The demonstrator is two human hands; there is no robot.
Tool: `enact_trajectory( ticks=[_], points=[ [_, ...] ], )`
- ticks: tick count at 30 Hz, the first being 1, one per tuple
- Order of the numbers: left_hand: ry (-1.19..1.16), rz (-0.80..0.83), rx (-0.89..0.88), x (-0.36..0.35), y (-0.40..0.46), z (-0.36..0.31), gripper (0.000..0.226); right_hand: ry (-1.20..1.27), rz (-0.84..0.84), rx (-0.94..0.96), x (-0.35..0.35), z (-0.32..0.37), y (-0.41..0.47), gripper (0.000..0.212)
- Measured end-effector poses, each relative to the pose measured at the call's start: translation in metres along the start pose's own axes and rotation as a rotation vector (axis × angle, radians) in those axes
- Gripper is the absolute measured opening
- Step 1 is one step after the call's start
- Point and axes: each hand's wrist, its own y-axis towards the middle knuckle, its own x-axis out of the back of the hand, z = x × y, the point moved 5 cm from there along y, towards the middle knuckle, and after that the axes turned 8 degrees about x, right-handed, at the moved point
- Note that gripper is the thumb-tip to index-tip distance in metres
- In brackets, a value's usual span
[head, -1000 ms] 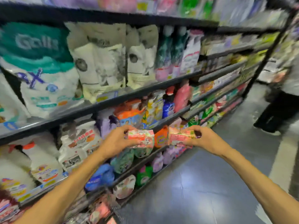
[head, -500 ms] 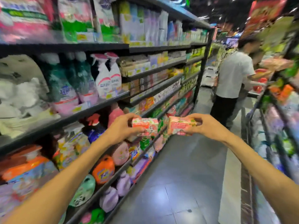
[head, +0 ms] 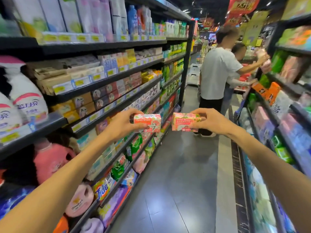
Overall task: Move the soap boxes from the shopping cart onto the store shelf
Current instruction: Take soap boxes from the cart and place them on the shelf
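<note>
My left hand (head: 124, 123) grips a pink Goat Soap box (head: 150, 121) held out in front of me at chest height. A second pink Goat Soap box (head: 183, 122) is gripped by my right hand (head: 209, 121), a short gap to the right of the first. Both boxes hang over the aisle floor, level with the lower shelves. The store shelf (head: 107, 79) runs along my left, with rows of boxed soaps on its middle boards. The shopping cart is out of view.
Two people (head: 218, 73) stand ahead in the aisle, reaching into the right-hand shelving (head: 286, 84). Detergent bottles and refill bags (head: 80, 200) fill the lower left shelves. Grey floor (head: 181, 174) runs between the two shelf rows.
The view has swung right and up along the aisle, from the detergent shelves to the boxed soaps and the people ahead. Both hands keep holding their boxes out in front.
</note>
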Motion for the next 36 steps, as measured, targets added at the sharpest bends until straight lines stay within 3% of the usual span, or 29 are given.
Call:
enact_trajectory(
  ticks=[12, 22, 28, 36],
  points=[
    [0.006, 0.003, 0.013, -0.04, 0.297, 0.034, 0.044, 0.01, 0.065, 0.027, 0.1, -0.139, 0.245, 0.039],
    [0.101, -0.223, 0.208, -0.071, 0.478, 0.088, 0.04, 0.09, 0.258, 0.231, 0.134, -0.253, 0.483, 0.041],
    [0.169, -0.38, 0.383, -0.063, 0.536, 0.113, 0.044, 0.083, 0.404, 0.342, 0.133, -0.277, 0.606, 0.037],
    [0.231, -0.565, 0.581, -0.035, 0.569, 0.164, 0.041, 0.086, 0.521, 0.507, 0.08, -0.276, 0.735, 0.035]
  ],
)
